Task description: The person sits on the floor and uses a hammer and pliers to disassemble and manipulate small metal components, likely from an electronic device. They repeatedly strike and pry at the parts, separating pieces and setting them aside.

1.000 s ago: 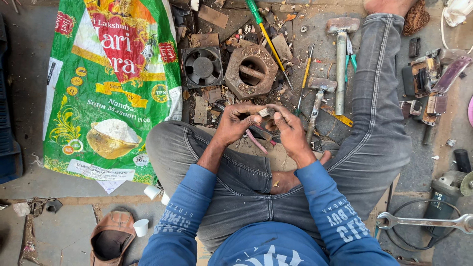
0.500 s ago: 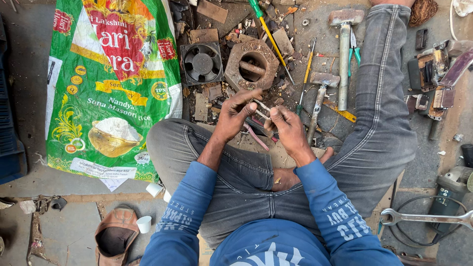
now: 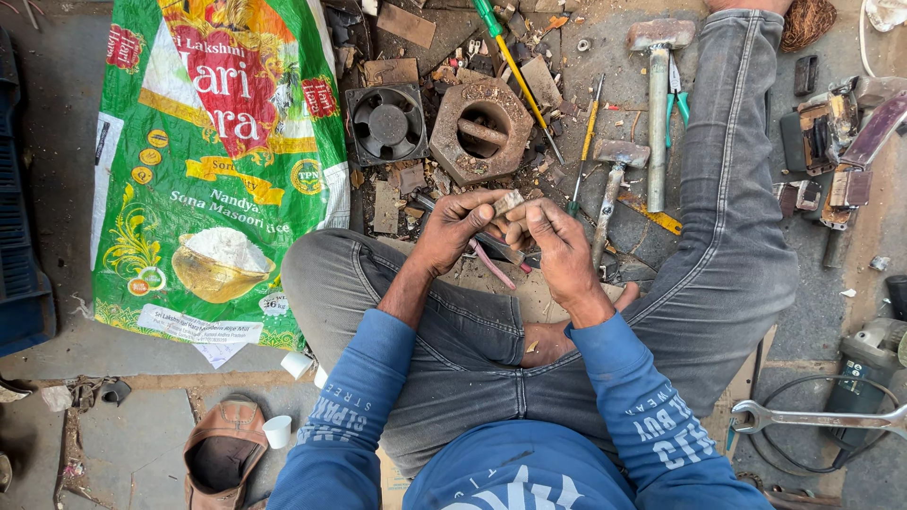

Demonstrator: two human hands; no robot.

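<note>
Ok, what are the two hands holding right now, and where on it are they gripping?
Both hands hold one small pale block-like piece. The left hand pinches its left end, the right hand its right end, fingers meeting around it. What the piece is cannot be told.

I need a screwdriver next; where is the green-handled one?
In the head view the green-handled screwdriver lies on the ground at top centre, slanting just right of the big hexagonal metal block, ahead of both hands.

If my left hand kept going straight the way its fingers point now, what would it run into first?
The left hand points right, toward the small pale piece pinched between both hands; that comes first, then the right hand just beyond. Depth looks close, as both already touch it.
</note>
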